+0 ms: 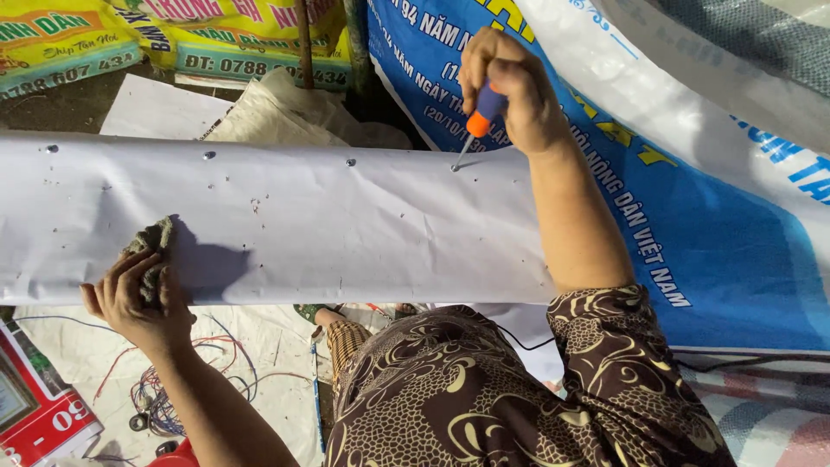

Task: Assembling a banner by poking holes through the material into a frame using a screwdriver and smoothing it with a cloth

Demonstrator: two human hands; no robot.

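A long white banner sheet (285, 225) stretches across the view, with small metal screws along its far edge. My right hand (510, 86) grips a screwdriver (480, 121) with a blue and orange handle, held nearly upright. Its tip touches the sheet's far edge at a screw. My left hand (138, 298) holds a grey crumpled rag (154, 246) against the near edge of the sheet at the left. My brown patterned sleeve and clothing fill the lower middle.
A blue printed banner (718, 251) lies to the right under my arm. Yellow and green printed banners (173, 35) lie at the far left. Tangled coloured wires (164, 398) rest on white cloth below the sheet. A red printed object (43, 415) sits at the lower left corner.
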